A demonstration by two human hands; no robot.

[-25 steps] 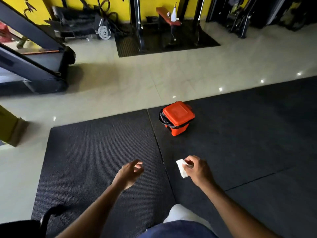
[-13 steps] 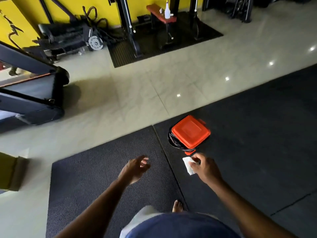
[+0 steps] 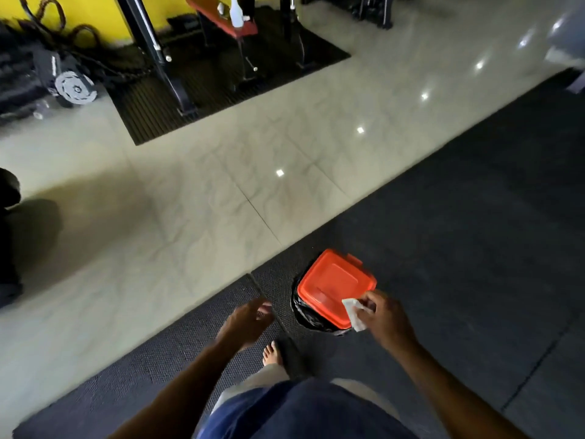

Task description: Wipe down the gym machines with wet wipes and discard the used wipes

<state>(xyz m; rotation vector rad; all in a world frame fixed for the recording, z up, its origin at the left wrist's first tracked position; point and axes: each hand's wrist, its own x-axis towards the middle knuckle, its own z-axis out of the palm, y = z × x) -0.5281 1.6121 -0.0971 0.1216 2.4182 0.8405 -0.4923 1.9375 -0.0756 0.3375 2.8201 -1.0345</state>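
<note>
A small orange bin [image 3: 332,288] with its lid down and a black liner round the rim stands on the dark rubber mat [image 3: 459,248]. My right hand [image 3: 384,318] pinches a crumpled white wipe [image 3: 354,313] just over the bin's near right corner. My left hand [image 3: 247,321] hovers to the left of the bin with fingers apart and nothing in it. One bare foot [image 3: 272,353] shows on the mat below my hands.
Glossy tiled floor [image 3: 190,201] lies beyond the mat. A red bench [image 3: 221,14] with a white spray bottle [image 3: 235,12] stands among black machine posts on a mat at the back. Weight gear and cables [image 3: 63,80] lie at the far left; a treadmill end [image 3: 8,217] at left.
I have walked up to the bin, which now sits right under my hands. My right hand has carried the wipe from short of the bin to over its lid corner.
</note>
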